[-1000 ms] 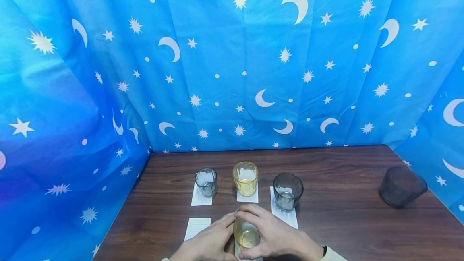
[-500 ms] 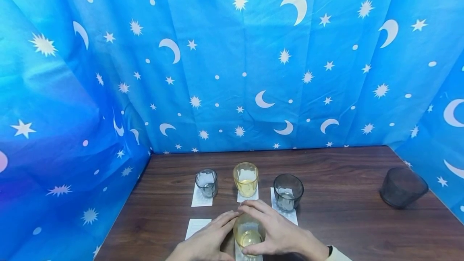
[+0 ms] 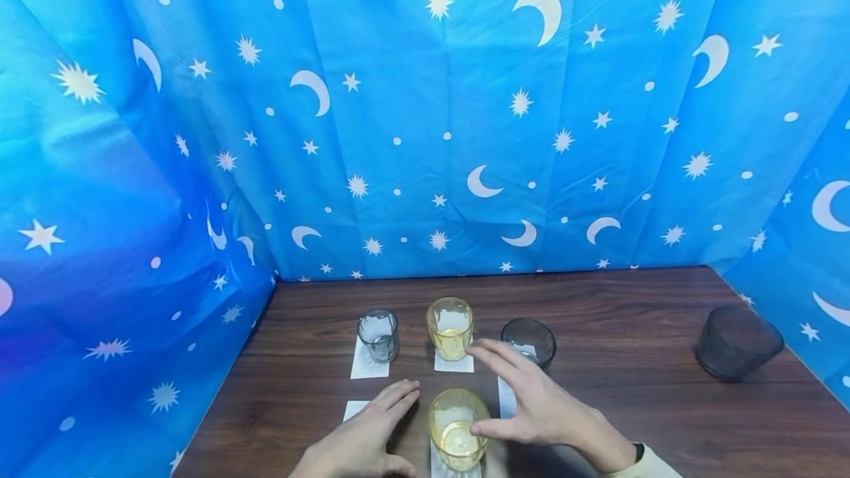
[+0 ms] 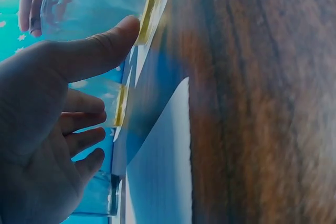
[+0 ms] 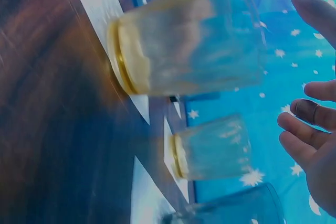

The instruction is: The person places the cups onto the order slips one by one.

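Observation:
A yellow-tinted glass [image 3: 457,426] stands upright on a white paper slip [image 3: 454,469] at the front of the table. To its left is my left hand [image 3: 361,434], fingers loosely extended and apart from the glass. My right hand [image 3: 541,408] is spread on its other side; the thumb overlaps the rim in the head view, but a gap shows between hand and glass [image 5: 184,45] in the right wrist view. Neither hand holds anything. Behind stand a second yellow glass [image 3: 450,329], a small grey glass [image 3: 378,334] and a dark grey glass [image 3: 529,338], partly hidden by my right fingers.
A larger dark tumbler [image 3: 737,341] stands near the right table edge. Another paper slip [image 3: 355,409] lies partly under my left hand's view. Blue curtains [image 3: 398,94] with moons and stars enclose the brown wooden table [image 3: 617,316].
Both hands have moved off the front yellow glass, the left one leftward, the right one to the right and farther forward. The glass stays on its slip.

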`<state>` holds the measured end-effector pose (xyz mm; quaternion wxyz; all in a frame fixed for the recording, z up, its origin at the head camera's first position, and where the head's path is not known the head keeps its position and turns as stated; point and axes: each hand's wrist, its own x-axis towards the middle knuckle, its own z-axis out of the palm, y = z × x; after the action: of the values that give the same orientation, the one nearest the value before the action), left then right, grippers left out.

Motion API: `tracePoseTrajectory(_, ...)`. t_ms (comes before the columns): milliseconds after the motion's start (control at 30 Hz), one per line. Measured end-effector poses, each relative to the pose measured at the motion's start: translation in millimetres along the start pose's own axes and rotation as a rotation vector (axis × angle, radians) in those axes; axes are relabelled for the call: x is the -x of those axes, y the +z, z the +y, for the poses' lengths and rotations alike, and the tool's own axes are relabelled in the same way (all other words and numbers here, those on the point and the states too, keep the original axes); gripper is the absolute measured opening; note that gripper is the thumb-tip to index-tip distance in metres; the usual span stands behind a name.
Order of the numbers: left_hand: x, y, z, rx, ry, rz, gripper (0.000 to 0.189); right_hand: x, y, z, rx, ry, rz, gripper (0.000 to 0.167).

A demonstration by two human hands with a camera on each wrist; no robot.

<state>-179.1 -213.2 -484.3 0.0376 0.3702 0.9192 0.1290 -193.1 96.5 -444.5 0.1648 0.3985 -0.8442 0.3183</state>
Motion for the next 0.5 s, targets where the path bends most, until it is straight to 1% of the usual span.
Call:
tracePoseTrajectory(67,1.4,-0.7,-1.3,0.007,-0.018,0.004,0.101,1.1,-5.8,3.3,0.014,0.006,0.022,0.088)
tracePoseTrajectory(133,3.8,-0.8,-3.1,0.000,-0.022,0.022,0.101,2.7,-11.5,7.6,0.034,0.009,0.047,0.089)
tracePoseTrajectory(267,9.0,-1.4,-7.2,-0.001,-0.045,0.033,0.101,6.2,-23.9,16.1,0.055,0.046,0.077,0.091)
tracePoseTrajectory(500,12.9,-8.4,-16.7,0.078,-0.152,-0.028,0.101,11.8,-45.1,27.7,0.111,0.110,0.126,0.096)
